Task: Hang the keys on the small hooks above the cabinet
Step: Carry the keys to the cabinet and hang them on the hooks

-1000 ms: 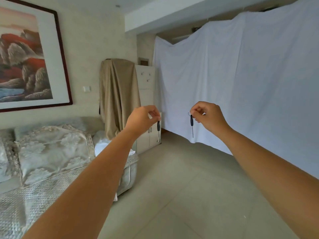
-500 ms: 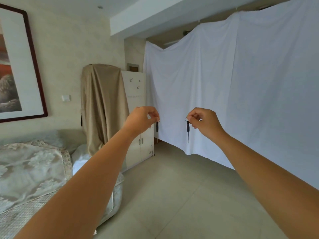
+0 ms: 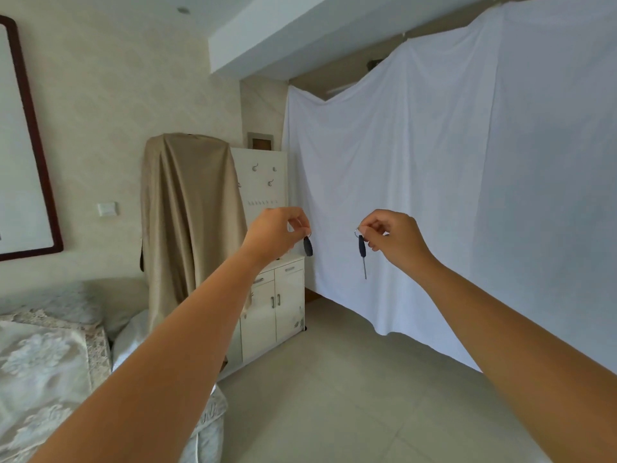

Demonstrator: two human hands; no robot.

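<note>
Left hand (image 3: 278,233) pinching ring of dark-headed left key (image 3: 308,245), right hand (image 3: 392,238) pinching ring of right key (image 3: 362,250), blade hanging down, both held out mid-air, well short of small hooks (image 3: 262,202) above white cabinet (image 3: 277,302)

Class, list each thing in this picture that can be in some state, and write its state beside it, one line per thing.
left hand: raised, fingers pinched on a key ring
left key: dangling, not yet hung
right hand: raised, fingers pinched on a key ring
right key: hanging straight down, blade lowest
small hooks: bare, as far as can be told
cabinet: doors and drawers shut
brown cloth: draped over something tall
white sheet: hung up, reaching the floor
</note>
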